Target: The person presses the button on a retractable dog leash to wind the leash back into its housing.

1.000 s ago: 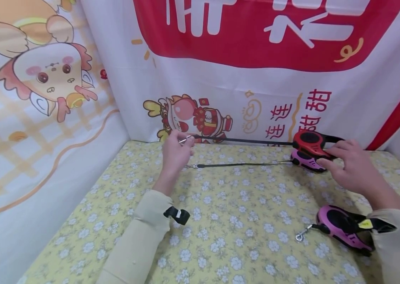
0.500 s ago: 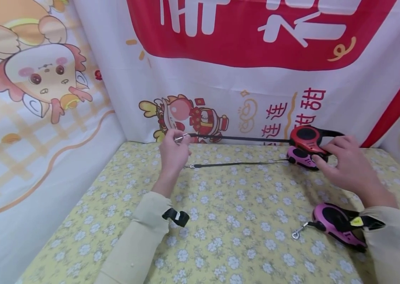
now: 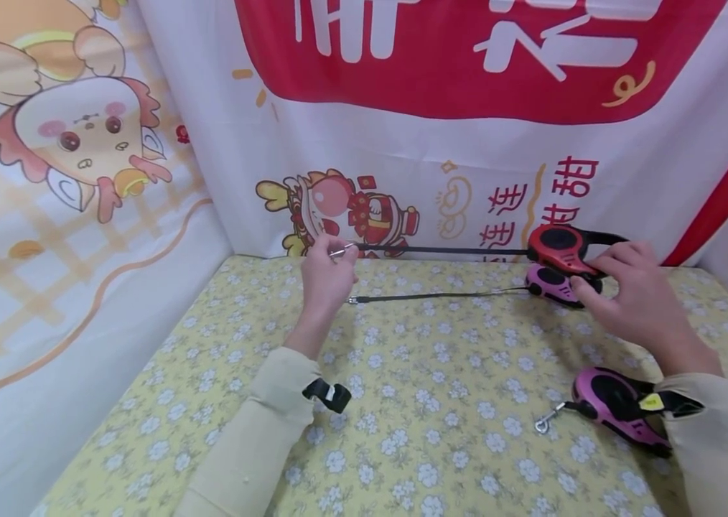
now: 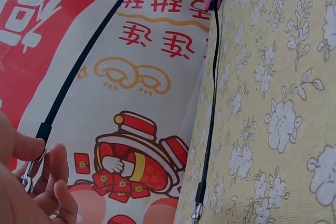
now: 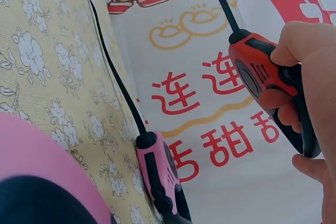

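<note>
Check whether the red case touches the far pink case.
Apart: the right wrist view shows white backdrop between the red case and far pink case.

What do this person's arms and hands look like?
The left hand and right hand wear no gloves. The left sleeve and right sleeve are cream; the left bears a black strap, the right a second strap with a yellow tag.

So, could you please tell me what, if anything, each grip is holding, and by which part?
The left grip pinches the red leash by its metal clip; the right grip holds the same leash at its handle end.
</note>
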The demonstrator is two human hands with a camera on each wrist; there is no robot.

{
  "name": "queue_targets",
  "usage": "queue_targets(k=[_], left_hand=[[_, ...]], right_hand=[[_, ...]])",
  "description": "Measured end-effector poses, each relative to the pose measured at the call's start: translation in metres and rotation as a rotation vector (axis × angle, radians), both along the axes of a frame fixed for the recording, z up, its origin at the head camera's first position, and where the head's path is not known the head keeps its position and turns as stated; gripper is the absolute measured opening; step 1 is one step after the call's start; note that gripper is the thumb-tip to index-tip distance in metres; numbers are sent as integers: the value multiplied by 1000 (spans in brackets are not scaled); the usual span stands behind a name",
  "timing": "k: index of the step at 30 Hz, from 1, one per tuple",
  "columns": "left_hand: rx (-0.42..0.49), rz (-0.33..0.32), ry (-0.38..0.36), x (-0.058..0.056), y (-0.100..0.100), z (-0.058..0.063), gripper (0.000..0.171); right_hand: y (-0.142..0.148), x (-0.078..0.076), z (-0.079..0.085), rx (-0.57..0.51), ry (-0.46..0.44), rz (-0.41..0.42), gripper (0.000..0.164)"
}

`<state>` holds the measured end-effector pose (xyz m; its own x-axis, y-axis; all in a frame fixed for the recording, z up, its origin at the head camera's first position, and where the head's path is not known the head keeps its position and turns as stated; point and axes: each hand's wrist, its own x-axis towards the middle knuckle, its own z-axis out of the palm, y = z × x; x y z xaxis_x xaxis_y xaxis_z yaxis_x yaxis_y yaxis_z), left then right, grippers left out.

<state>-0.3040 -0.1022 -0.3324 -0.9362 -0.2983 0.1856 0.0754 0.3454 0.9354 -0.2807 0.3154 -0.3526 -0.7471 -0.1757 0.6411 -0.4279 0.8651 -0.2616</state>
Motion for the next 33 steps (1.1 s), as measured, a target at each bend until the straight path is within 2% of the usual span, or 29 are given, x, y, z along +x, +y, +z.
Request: queue_targets(k=[6, 15, 23, 33], left_hand=[[-6, -15, 10, 1, 2, 1, 18], [2, -17, 16, 3, 2, 2, 18], [28, 10, 20, 3, -3, 7, 17], [-6, -4, 0, 3, -1, 5, 15]], right_hand=[[-3, -1, -1, -4, 40, 22, 31], [-7, -2, -3, -6, 34, 40, 29], [-12, -3, -3, -6, 74, 73, 27], [-13, -3, -6, -6, 39, 70, 29]])
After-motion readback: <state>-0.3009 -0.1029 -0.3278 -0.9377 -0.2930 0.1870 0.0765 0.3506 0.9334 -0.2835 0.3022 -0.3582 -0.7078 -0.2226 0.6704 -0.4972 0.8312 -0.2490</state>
